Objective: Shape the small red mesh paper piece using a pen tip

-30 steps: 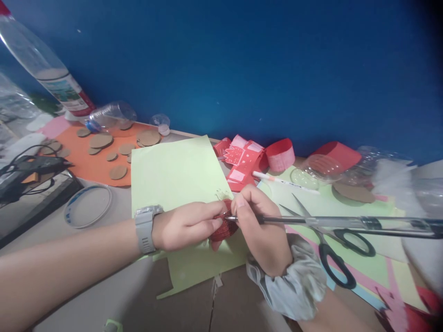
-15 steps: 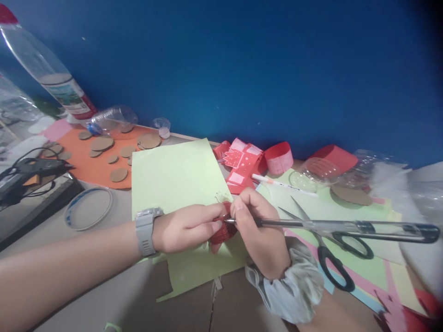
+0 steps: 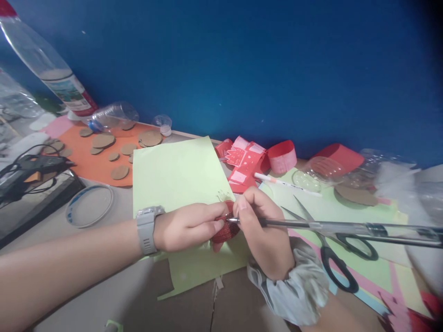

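My left hand is closed around a small red piece with a dark dotted or mesh pattern; its full shape is hidden by the fingers. In my right hand is a pen with a clear barrel, gripped near its metal tip, which meets the red piece. The pen lies almost level, its far end reaching the right edge of view. Under both hands are pale green paper sheets. Just right of my right hand lie open scissors with black handles, partly behind the pen.
Cardboard discs lie on orange paper at left, near a tall bottle and a tape ring. A glue gun sits at far left. Red paper pieces, a white marker and clear plastic parts lie behind.
The view has shifted slightly. Both hands keep their hold on the red piece and the pen, and the pen's far end has tilted a little.
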